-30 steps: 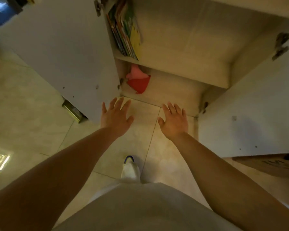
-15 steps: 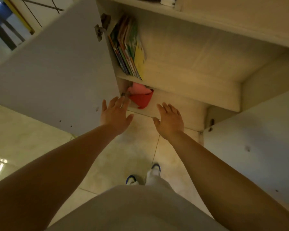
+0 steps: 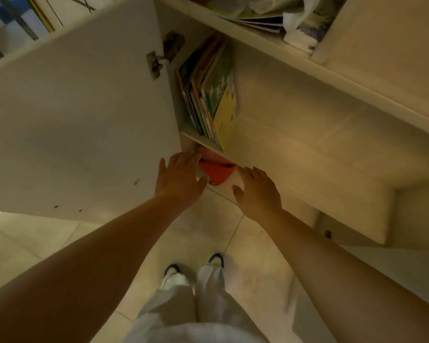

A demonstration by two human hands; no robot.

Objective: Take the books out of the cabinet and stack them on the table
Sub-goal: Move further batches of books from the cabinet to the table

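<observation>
Several thin colourful books (image 3: 209, 92) stand upright at the left end of the cabinet's middle shelf (image 3: 307, 154), leaning on the side wall. The outermost one has a yellow and green cover. Below them my left hand (image 3: 180, 178) and my right hand (image 3: 258, 191) reach forward with straight fingers and hold nothing. Both are near the front of the lower compartment, under the books. No table is in view.
A red and pink object (image 3: 216, 169) lies in the lower compartment between my hands. The left cabinet door (image 3: 79, 125) stands wide open beside my left arm. Papers and a bag (image 3: 282, 18) fill the top shelf. Tiled floor (image 3: 245, 268) and my feet lie below.
The view has tilted up, showing the top shelf. Both hands have moved forward and up, from over the floor tiles to the front of the lower compartment.
</observation>
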